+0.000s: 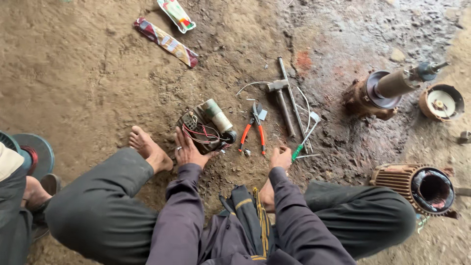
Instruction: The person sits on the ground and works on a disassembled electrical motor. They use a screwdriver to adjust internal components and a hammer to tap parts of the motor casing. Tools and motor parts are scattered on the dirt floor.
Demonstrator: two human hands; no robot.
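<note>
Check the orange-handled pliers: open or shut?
Open. The pliers lie on the dirt floor, orange handles splayed apart.

This is a rough repair workshop for electric motors, with the work done on the bare dirt floor (88,73). The ground is stained dark with oil and grime. A finned motor housing (417,187), a rusty rotor (387,91) on its shaft and an end cap (441,102) lie about. Hand tools sit among them: a hammer (281,100), orange-handled pliers (254,128) and a green screwdriver (304,143).
</note>
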